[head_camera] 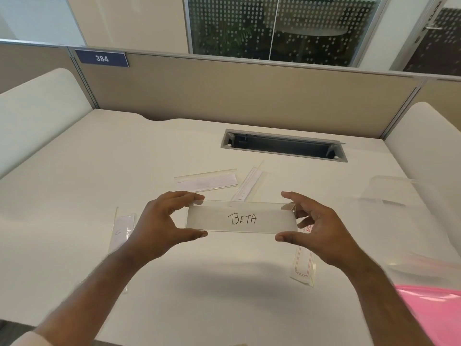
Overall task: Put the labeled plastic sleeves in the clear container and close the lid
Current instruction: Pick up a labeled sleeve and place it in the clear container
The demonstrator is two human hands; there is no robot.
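Both forearms are bare from wrist to near the elbow. The left hand (159, 221) and right hand (321, 231) wear no rings, watch or gloves. A pale sleeve edge (27, 339) shows at the lower left corner.

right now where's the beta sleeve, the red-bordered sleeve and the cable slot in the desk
BETA sleeve (242, 219): head view, on the handwritten word at its middle.
Red-bordered sleeve (303, 264): head view, on its white face inside the red outline.
Cable slot (283, 146): head view, on the dark opening at its middle.
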